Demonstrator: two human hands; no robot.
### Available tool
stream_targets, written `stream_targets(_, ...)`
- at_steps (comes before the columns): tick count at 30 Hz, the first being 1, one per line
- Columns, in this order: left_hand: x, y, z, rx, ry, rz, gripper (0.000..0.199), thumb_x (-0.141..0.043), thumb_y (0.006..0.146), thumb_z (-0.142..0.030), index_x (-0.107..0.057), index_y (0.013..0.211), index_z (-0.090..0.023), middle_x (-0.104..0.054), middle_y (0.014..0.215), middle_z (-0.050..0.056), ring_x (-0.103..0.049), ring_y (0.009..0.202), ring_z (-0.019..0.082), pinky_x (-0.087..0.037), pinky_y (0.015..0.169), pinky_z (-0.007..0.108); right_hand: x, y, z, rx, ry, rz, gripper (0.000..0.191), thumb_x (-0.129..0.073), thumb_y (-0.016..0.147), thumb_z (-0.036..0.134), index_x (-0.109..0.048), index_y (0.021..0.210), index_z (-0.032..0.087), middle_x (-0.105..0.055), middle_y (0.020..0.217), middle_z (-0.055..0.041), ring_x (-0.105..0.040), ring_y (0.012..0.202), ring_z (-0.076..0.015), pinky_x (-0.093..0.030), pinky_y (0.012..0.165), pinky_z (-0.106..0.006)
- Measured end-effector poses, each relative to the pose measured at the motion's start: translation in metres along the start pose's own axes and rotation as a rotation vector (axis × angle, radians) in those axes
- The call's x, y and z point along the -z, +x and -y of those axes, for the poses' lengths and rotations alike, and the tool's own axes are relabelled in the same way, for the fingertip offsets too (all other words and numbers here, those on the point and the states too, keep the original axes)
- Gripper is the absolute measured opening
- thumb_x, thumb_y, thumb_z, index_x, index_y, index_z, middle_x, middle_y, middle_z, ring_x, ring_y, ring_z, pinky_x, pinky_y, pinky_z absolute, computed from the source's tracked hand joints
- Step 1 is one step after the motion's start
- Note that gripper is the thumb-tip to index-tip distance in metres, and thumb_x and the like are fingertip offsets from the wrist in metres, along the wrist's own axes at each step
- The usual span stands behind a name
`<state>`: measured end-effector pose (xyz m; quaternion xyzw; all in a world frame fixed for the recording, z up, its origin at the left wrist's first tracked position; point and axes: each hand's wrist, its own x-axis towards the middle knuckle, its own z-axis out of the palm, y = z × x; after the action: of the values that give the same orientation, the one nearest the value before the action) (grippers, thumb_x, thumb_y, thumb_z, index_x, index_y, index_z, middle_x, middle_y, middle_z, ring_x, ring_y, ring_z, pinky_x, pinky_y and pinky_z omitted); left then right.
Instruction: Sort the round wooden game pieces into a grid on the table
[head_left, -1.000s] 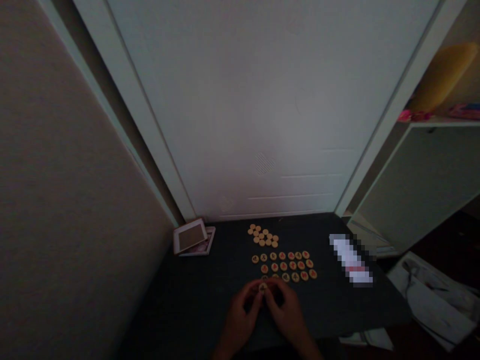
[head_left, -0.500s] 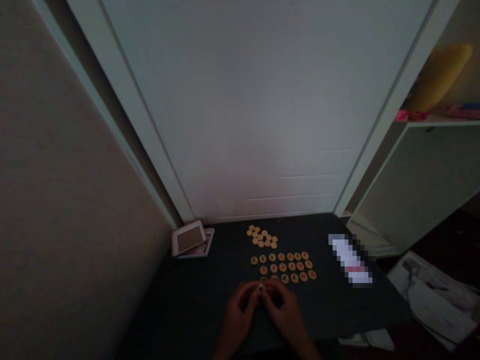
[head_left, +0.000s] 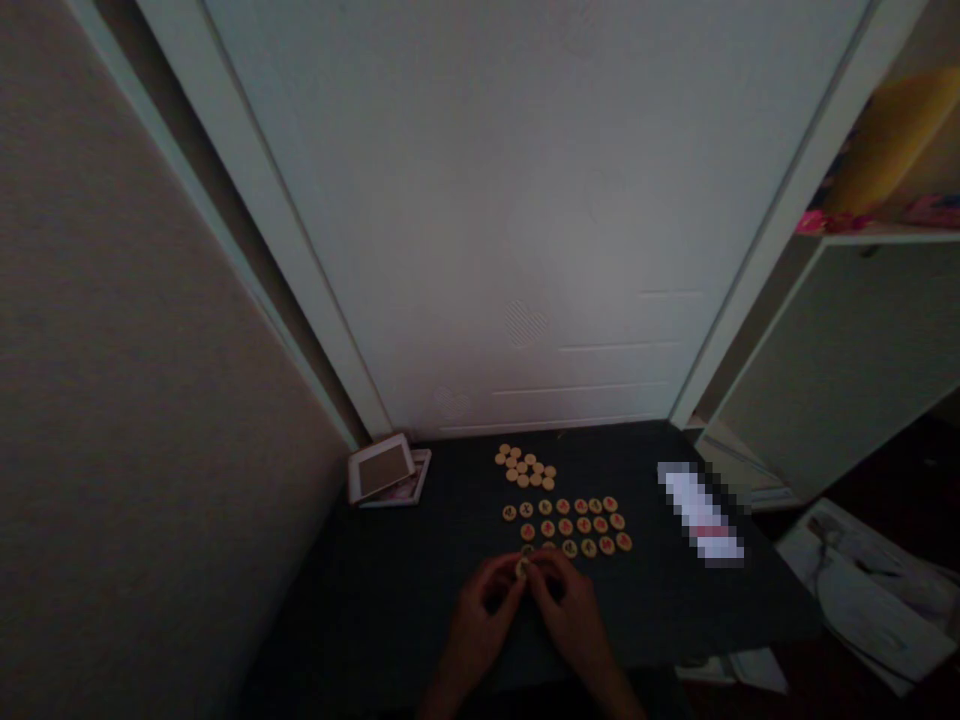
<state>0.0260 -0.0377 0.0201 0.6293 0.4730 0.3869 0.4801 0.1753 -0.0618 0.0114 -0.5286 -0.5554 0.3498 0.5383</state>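
Nearest, the left hand (head_left: 484, 610) and right hand (head_left: 566, 605) met over the dark table (head_left: 420, 590), thumbs and fingertips of both pinched on one round xiangqi piece (head_left: 523, 568) between them. Just beyond lay rows of face-up pieces (head_left: 565, 527), marked in red or black, partly hidden by the fingers. Farther back sat a loose cluster of blank-looking discs (head_left: 523, 468), near the white panel (head_left: 517, 220).

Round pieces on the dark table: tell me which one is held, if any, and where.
One round piece, near the front row, is pinched at its edges between the fingertips of the left hand and right hand.
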Motion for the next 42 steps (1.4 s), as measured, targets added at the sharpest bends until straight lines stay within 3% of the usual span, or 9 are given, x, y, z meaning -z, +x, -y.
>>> stream_targets(13,-0.001,-0.001,-0.006,0.047,-0.151,0.034,0.038,-0.062,0.085,-0.042,-0.065,0.116,-0.021,-0.07,0.115,0.011,-0.067,0.104,0.026,-0.056,0.09,0.036,0.001,0.001,-0.001,-0.043,-0.037,0.016,0.027,-0.055,0.091,0.044,-0.067,0.099,0.021,-0.073,0.09,-0.0056,-0.069,0.081,-0.0191,-0.053,0.076,-0.026)
stream_targets(22,-0.002,-0.003,-0.004,0.025,-0.077,0.06,0.032,-0.065,0.082,-0.042,-0.069,0.106,-0.021,-0.073,0.109,0.009,-0.069,0.1,0.025,-0.055,0.091,0.035,0.001,0.0,-0.006,-0.065,-0.098,-0.055,0.031,-0.063,0.084,0.049,-0.07,0.088,0.02,-0.069,0.068,-0.0013,-0.064,0.065,-0.0165,-0.049,0.061,-0.022)
stream_targets(30,0.0,-0.002,-0.013,0.059,-0.132,0.067,0.038,-0.064,0.082,-0.046,-0.069,0.11,-0.021,-0.072,0.111,0.01,-0.068,0.102,0.026,-0.057,0.088,0.036,0.003,0.002,-0.001,-0.039,-0.031,0.019,0.032,-0.053,0.092,0.047,-0.07,0.091,0.021,-0.073,0.08,-0.0046,-0.067,0.074,-0.0183,-0.052,0.069,-0.025)
stream_targets(42,0.003,0.003,0.002,0.089,-0.237,0.015,0.043,-0.067,0.08,-0.047,-0.066,0.111,-0.017,-0.071,0.113,0.012,-0.067,0.105,0.027,-0.054,0.094,0.038,0.002,0.0,-0.003,0.069,-0.091,0.026,0.028,-0.059,0.089,0.038,-0.067,0.11,0.022,-0.072,0.095,-0.0055,-0.067,0.082,-0.0186,-0.053,0.076,-0.028)
